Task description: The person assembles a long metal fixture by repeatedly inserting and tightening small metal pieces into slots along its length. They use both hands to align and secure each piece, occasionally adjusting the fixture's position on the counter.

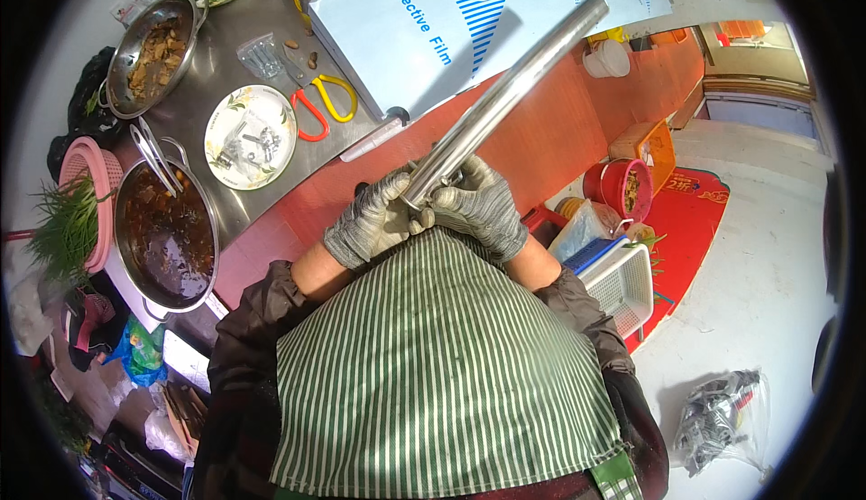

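Observation:
Both my hands are in grey knit gloves and meet in front of my striped apron. A shiny round metal tube slants away from them to the upper right, its near end between my fingers. My left hand is closed at the left side of that end. From the right, my right hand curls its fingers round the same end. Any small part held there is hidden by the gloves. Beyond my left hand, a floral plate bears small metal pieces and a clear bag. Scissors with red and yellow handles lie beside it.
A film-covered panel lies ahead on the steel table. At left stand a pan of dark broth, a pan of food and a pink basket with greens. To the right are a white basket and a red bucket.

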`<state>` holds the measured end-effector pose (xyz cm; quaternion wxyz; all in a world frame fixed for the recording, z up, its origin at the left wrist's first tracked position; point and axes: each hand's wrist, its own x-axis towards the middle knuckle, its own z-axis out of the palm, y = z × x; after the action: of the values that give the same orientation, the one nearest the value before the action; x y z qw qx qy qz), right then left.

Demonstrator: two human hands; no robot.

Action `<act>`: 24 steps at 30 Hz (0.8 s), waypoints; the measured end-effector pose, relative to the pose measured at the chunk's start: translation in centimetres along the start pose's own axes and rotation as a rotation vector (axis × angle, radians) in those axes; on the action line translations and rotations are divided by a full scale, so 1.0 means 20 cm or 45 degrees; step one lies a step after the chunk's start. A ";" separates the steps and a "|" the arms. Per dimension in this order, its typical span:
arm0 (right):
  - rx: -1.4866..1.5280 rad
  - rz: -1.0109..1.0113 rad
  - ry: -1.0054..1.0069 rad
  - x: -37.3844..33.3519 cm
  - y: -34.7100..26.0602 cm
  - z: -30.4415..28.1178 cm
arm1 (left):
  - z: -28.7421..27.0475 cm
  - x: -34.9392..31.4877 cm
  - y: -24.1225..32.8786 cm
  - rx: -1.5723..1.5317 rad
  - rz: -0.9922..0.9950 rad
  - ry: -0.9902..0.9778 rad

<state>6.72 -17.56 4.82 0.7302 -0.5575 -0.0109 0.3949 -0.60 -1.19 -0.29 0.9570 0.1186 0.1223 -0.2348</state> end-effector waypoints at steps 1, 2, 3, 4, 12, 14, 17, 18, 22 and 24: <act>-0.014 -0.016 -0.009 0.00 0.01 -0.01 | -0.02 0.00 -0.01 -0.005 0.006 0.009; 0.002 -0.022 -0.039 -0.01 0.02 -0.01 | -0.04 0.00 -0.02 0.025 0.006 0.004; 0.003 0.001 -0.051 -0.02 0.02 -0.02 | -0.05 -0.01 -0.03 0.052 0.012 -0.005; 0.004 0.025 -0.066 -0.03 0.03 -0.03 | -0.07 -0.01 -0.04 0.077 0.020 -0.011; -0.287 -0.036 -0.217 -0.13 0.01 -0.17 | -0.05 0.00 -0.21 0.159 0.060 0.153; -0.195 0.032 -0.266 -0.17 0.01 -0.22 | -0.02 0.01 -0.26 0.155 0.025 0.147; -0.336 -0.122 -0.250 -0.22 0.02 -0.30 | 0.03 0.04 -0.34 0.283 0.002 0.193; -0.448 -0.107 -0.189 -0.24 0.02 -0.33 | 0.05 0.06 -0.37 0.299 -0.014 0.269; -0.421 -0.306 -0.221 -0.33 -0.03 -0.42 | 0.11 0.11 -0.47 0.345 -0.014 0.187; -0.361 -0.280 -0.208 -0.37 -0.04 -0.45 | 0.13 0.13 -0.51 0.341 -0.052 0.223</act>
<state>6.20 -29.30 5.23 0.6797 -0.6163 -0.1866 0.3513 -2.82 -11.79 -0.22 0.9134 0.2626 0.1753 -0.2571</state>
